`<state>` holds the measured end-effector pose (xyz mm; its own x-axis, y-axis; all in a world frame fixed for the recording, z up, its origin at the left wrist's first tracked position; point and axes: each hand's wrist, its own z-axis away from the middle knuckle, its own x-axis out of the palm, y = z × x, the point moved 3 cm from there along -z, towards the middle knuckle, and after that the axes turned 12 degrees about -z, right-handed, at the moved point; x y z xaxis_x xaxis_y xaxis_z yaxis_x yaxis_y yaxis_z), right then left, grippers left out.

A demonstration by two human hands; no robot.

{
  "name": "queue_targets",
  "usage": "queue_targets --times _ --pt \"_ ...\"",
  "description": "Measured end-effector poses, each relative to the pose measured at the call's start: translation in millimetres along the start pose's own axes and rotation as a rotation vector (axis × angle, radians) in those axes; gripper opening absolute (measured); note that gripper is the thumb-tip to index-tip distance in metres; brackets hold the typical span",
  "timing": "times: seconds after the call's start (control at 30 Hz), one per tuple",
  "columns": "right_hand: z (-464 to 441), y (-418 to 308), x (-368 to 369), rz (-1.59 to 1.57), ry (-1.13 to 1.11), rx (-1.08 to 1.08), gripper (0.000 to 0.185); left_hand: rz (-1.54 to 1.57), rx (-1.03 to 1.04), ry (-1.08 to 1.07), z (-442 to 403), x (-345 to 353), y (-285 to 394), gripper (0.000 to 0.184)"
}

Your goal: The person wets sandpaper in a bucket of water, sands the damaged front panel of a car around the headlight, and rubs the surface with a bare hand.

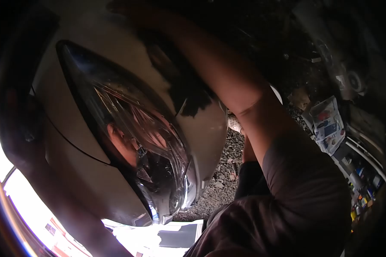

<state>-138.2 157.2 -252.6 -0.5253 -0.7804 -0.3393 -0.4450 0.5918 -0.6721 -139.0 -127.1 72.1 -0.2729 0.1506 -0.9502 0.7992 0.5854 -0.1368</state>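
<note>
Head view: right arm (227, 70) extended across the car (83, 184) beside its headlight (133, 120); neither hand's grip is discernible in shadow.

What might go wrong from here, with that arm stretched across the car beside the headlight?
The glossy headlight sits close beside the outstretched right arm, so a careless bump or hard grit might scratch its cover. The arm's far end disappears into deep shadow, so a sharp edge there could perhaps be missed. And the ground below is loose gravel, which could shift underfoot and spoil the person's balance.
</note>
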Motion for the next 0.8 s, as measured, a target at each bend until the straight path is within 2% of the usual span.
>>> queue_targets --times 0.1,0.17,0.23,0.3,0.37,0.4,0.43,0.5,0.6,0.8 --pt "4 -12 -26 0.053 -0.023 -0.079 0.062 -0.169 0.175 0.037 1 -8 9 0.037" --pt "30 -58 -70 -0.444 -0.107 0.461 0.064 -0.221 0.240 0.068 4 -9 13 0.041" --pt "52 -73 -69 -0.498 -0.020 0.473 0.065 -0.103 0.133 0.055 3 -8 9 0.045" --pt "69 -86 -74 -0.546 0.072 0.466 0.067 0.189 -0.141 0.005 -3 -2 0 0.042" --pt "90 -99 -81 -0.535 0.079 0.480 0.075 0.374 -0.321 0.075 -8 2 25 0.021" --pt "99 -103 -80 -0.534 0.089 0.483 0.075 0.466 -0.411 0.105 -10 5 40 0.016" --pt "107 -106 -81 -0.539 0.101 0.460 0.081 0.558 -0.503 0.137 -11 7 54 0.019" --pt "117 -110 -83 -0.545 0.116 0.440 0.087 0.651 -0.591 0.164 -13 10 73 0.028" --pt "125 -114 -84 -0.533 0.014 0.521 0.092 0.598 -0.601 0.181 -15 9 85 0.031" --pt "160 -129 -86 -0.461 -0.005 0.500 0.100 0.589 -0.658 0.114 -13 9 77 0.030"
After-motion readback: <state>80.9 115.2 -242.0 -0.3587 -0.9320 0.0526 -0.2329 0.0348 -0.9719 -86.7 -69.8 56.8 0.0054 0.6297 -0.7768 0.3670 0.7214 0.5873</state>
